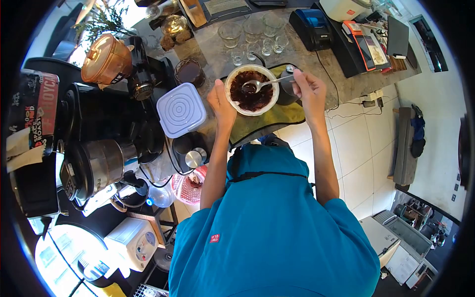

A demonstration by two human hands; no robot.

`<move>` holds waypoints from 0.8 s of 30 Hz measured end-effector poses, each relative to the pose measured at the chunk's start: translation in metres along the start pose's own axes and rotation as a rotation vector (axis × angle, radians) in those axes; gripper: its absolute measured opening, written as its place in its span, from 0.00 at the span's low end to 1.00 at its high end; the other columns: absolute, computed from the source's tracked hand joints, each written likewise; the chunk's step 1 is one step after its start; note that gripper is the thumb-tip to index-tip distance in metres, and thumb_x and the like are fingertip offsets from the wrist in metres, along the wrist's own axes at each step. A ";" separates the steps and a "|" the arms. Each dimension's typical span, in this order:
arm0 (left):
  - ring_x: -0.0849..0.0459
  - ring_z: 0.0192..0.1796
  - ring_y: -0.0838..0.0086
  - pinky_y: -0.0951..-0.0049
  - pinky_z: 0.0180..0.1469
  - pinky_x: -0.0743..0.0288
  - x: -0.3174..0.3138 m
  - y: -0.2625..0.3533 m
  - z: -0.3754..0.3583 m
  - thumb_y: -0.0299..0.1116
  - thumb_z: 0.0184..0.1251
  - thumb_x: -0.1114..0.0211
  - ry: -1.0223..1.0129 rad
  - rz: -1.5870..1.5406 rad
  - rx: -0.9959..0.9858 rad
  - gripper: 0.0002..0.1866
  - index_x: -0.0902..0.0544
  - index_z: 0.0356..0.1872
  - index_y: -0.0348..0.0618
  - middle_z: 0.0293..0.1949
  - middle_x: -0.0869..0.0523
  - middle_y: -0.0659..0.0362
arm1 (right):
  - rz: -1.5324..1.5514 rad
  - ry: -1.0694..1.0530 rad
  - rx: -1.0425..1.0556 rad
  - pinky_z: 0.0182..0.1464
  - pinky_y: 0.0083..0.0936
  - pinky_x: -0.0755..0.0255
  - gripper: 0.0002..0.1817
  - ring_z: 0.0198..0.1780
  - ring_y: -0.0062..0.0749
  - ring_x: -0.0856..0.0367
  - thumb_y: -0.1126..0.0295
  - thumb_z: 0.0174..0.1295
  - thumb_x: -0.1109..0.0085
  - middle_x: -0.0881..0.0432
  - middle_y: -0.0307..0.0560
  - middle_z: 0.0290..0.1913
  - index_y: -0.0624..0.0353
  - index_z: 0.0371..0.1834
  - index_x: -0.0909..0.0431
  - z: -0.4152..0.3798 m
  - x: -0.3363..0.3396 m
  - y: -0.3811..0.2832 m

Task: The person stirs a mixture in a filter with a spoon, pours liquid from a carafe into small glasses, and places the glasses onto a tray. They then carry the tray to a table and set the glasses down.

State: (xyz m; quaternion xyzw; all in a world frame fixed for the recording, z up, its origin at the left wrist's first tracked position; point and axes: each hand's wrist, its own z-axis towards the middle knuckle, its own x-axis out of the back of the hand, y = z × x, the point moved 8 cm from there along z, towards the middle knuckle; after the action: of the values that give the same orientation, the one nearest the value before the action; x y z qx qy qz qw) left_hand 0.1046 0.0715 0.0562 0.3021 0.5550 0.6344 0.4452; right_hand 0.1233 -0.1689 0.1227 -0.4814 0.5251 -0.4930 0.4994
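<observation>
My left hand: cupped against the left side of the bowl, grasping it (222,105); some fingers are hidden.
My right hand: pinching the spoon's handle at its end, above and right of the bowl (310,91).
Spoon: shiny silver metal (273,80), slanting down leftward from my right hand, its head inside the bowl.
Bowl: round and white (252,113), just above the centre of the frame, with a dark brown, glossy mixture (257,102) coating its inside.
Cloth: yellow-green with a dark edge (282,117), spread beneath the bowl.
Lid: square, translucent, bluish plastic with ringed ridges (182,110), left of my left hand.
Dark drink: a clear glass vessel of brown-black liquid (190,73), above the lid.
Glasses: large clear tumblers (229,34) and small clear shot glasses (267,47) grouped at upper centre.
Printer: black and boxy (311,30), at upper right.
Pot: copper-coloured, lidded (106,59), at upper left.
Basket: pink, perforated plastic (184,194), below the lid.
My top: plain teal fabric (267,218), filling the lower centre.
</observation>
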 end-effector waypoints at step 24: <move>0.34 0.22 0.80 0.71 0.26 0.39 0.002 -0.006 -0.001 0.40 0.79 0.54 -0.008 0.009 0.015 0.25 0.27 0.20 0.35 0.16 0.29 0.63 | -0.401 0.071 0.364 0.30 0.22 0.36 0.08 0.25 0.23 0.28 0.71 0.64 0.38 0.22 0.42 0.23 0.68 0.33 0.17 -0.045 0.004 -0.010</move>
State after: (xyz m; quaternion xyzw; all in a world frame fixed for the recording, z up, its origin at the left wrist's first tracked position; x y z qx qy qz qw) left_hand 0.1041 0.0724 0.0501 0.3104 0.5566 0.6312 0.4421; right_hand 0.0783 -0.1713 0.1332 -0.4606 0.3388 -0.6850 0.4514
